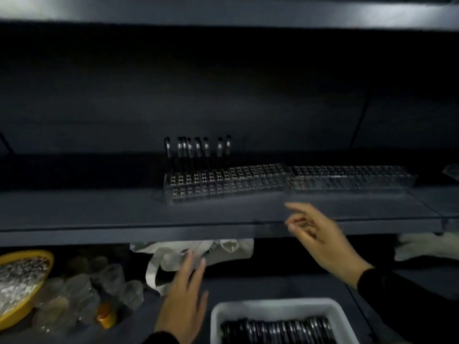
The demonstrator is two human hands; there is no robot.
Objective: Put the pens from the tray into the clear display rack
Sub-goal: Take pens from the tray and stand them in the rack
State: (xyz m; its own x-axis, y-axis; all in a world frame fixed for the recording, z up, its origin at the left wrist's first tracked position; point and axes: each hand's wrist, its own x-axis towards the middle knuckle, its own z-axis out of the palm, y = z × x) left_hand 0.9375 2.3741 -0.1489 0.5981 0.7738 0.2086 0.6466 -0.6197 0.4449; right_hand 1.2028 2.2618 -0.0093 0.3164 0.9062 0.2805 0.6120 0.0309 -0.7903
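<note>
The white tray (275, 309) runs off the bottom edge, its black pens (275, 330) blurred together (uncountable). Both hands are motion-smeared.

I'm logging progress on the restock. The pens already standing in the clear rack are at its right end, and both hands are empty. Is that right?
Not quite. The head view shows the standing pens at the left end of the clear rack; its right part holds none. The rest holds: the left hand and the right hand are both open and empty, above the white tray.
</note>
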